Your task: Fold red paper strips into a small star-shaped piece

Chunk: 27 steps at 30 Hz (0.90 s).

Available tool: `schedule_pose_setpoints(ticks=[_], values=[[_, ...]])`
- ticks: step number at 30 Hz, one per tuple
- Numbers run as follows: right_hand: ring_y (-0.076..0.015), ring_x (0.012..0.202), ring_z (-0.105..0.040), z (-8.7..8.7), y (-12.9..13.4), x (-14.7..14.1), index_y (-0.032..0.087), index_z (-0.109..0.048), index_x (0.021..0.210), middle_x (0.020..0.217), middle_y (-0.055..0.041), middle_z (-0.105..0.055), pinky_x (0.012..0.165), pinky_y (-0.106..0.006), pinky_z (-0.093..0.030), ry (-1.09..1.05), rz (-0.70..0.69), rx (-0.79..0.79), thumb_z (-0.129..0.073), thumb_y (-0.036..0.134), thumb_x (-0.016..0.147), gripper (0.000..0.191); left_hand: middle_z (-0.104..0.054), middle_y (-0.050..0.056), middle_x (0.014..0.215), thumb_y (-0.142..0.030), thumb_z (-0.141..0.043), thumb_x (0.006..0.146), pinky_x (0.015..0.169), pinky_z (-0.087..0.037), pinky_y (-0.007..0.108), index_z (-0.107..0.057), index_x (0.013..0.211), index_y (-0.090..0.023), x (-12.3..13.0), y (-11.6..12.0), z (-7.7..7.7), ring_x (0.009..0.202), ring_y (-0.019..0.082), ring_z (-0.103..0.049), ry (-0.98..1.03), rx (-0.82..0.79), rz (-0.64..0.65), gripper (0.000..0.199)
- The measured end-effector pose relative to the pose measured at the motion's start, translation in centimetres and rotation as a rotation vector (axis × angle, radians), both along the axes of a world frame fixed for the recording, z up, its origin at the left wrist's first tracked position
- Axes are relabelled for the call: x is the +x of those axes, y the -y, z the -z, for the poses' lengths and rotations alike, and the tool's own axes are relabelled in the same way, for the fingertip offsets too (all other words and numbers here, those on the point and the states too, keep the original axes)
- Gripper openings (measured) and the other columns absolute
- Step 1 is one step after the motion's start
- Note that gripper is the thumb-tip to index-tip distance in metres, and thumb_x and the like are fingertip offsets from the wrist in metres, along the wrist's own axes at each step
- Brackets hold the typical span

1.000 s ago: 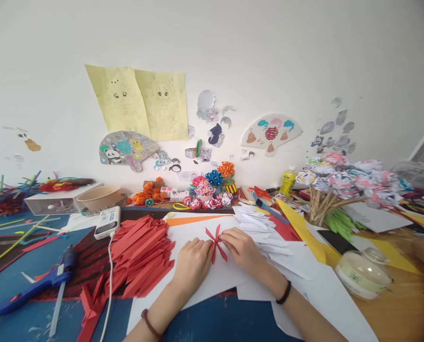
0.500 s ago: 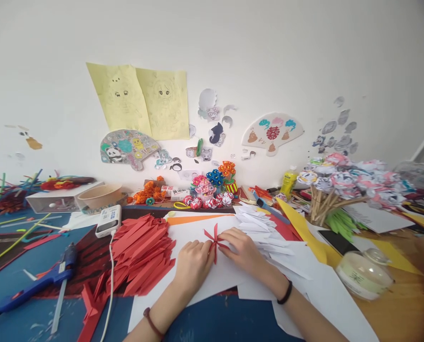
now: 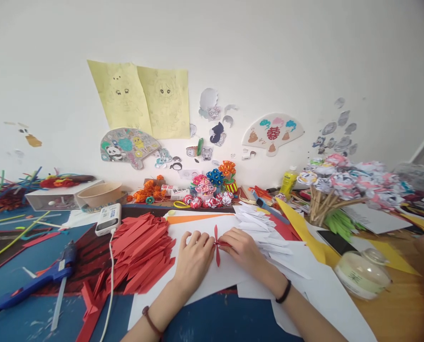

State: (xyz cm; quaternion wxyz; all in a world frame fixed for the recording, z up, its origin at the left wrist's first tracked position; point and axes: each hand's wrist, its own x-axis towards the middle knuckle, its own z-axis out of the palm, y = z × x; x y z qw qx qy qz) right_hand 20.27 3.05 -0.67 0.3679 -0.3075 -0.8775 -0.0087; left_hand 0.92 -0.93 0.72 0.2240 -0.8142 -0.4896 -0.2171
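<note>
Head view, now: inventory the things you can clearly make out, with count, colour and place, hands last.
Petalled paper piece: 1, red, front centre
Red paper strips: many, red, left of centre
White paper strips: many, white, right of centre
Paper sheets: several, white, front
Hot glue gun: 1, blue, left
Power bank: 1, white, left
Pipe cleaners: many, multicoloured, back left
Bowl: 1, tan, back left
Paper flowers: many, mostly white, back right
Bottle: 1, yellow, by the wall
Jar: 1, transparent, right
Fans: 2, multicoloured, wall
Drawings: 2, yellow sheets, wall
Left hand: 1, bare, at the petalled piece
Right hand: 1, bare, at the petalled piece
</note>
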Motion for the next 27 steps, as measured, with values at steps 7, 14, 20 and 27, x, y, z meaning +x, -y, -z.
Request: schedule_pose_setpoints(ticks=[7,14,20,27], values=[[-0.0190,0.082,-0.058,0.10,-0.01,-0.21,0.020,-0.065,0.095,0.087,-0.0044,-0.068,0.074,-0.032,-0.046,-0.084,-0.043,-0.067,-0.051,0.028,0.100,0.017,-0.066,0.002,0.094,-0.021,-0.048,0.096,0.094,-0.030,0.044,-0.058,0.100,-0.024,-0.07,0.08,-0.19,0.095,0.022,-0.055,0.039,-0.008,0.069,0.011],[-0.0185,0.078,-0.055,0.43,0.31,-0.15,0.019,-0.064,0.087,0.081,-0.0042,-0.066,0.071,-0.031,-0.043,-0.127,-0.076,-0.088,-0.052,0.018,0.096,0.015,-0.063,0.001,0.082,-0.021,-0.044,0.097,0.089,-0.031,0.039,-0.055,0.086,-0.021,-0.40,-0.44,-0.03,0.084,0.018,-0.052,0.033,-0.036,0.236,0.016],[-0.0173,0.072,-0.054,0.39,0.60,-0.14,0.018,-0.064,0.081,0.074,-0.0039,-0.064,0.067,-0.029,-0.041,-0.187,-0.087,-0.079,-0.053,0.013,0.091,0.015,-0.057,0.000,0.073,-0.018,-0.042,0.097,0.079,-0.032,0.034,-0.052,0.077,-0.019,-0.36,-0.57,0.00,0.075,0.017,-0.047,0.085,0.020,0.354,0.022],[-0.0165,0.068,-0.054,0.48,0.52,-0.17,0.018,-0.064,0.077,0.070,-0.0027,-0.064,0.063,-0.028,-0.039,-0.216,-0.099,-0.080,-0.053,0.009,0.087,0.017,-0.056,0.001,0.072,-0.016,-0.041,0.098,0.071,-0.032,0.031,-0.052,0.077,-0.018,-0.47,-0.47,-0.18,0.072,0.017,-0.045,0.039,0.026,0.452,0.023]])
